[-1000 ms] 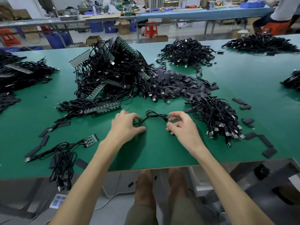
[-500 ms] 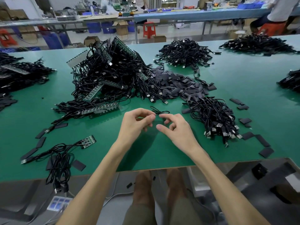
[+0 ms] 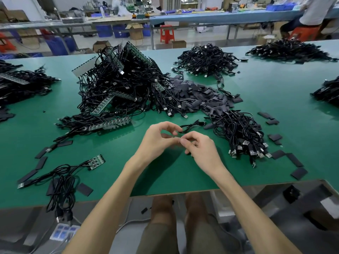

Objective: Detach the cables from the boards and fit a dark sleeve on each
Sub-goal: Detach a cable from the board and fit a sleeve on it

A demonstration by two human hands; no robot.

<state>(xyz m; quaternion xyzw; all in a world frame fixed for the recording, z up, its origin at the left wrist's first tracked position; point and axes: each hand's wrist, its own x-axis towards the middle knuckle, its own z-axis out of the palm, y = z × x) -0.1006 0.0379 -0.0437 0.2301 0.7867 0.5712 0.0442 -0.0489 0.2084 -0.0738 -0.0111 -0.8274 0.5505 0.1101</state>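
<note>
My left hand (image 3: 157, 140) and my right hand (image 3: 200, 149) meet fingertip to fingertip above the green table (image 3: 174, 176), pinching the end of one thin black cable (image 3: 192, 124) that trails away to the upper right. What lies between the fingertips is too small to make out. Behind them rises a big tangle of cables and green boards (image 3: 121, 88). A heap of flat dark sleeves (image 3: 198, 98) lies right of that tangle. A bundle of loose cables with metal plugs (image 3: 242, 136) sits to the right of my hands.
A small board with cables (image 3: 95, 160) and scattered sleeves (image 3: 41, 162) lie at the front left. More cable heaps (image 3: 207, 59) sit far back and along both sides. Loose sleeves (image 3: 297, 165) lie at the front right. A seated person (image 3: 311, 13) is at the far bench.
My hands rose off the table and came together, from resting apart on the cable to pinching its end between the fingertips. The cable's loop now lies further to the right.
</note>
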